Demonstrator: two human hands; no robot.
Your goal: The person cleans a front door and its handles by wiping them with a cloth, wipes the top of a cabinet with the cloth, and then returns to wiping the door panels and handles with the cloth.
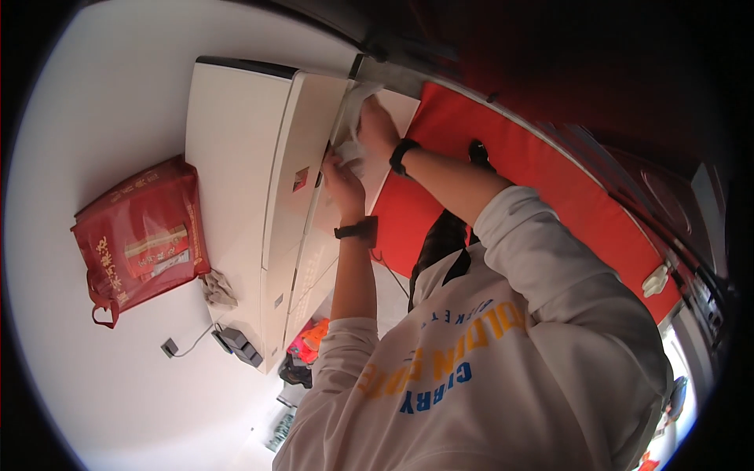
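Both arms reach away from my body to a white refrigerator-like appliance (315, 129) with a small red sticker on its front. A thin, whitish, crumpled sheet or bag (353, 115) lies between my hands; blur hides whether it is cloth or plastic. My right hand (377, 126), with a black band on its wrist, has its fingers curled around the sheet's right side. My left hand (343, 182), with a dark watch-like band, is at the appliance's front edge, just below the sheet. Its fingertips are bent near the sheet's lower part, and their grip is unclear.
A red bag (141, 235) with printing is by the appliance's left side, near a grey cloth (219, 289). Dark box-shaped items (238, 346) and a wall socket (169, 347) with a cable are lower left. A red surface (530, 171) stretches to the right.
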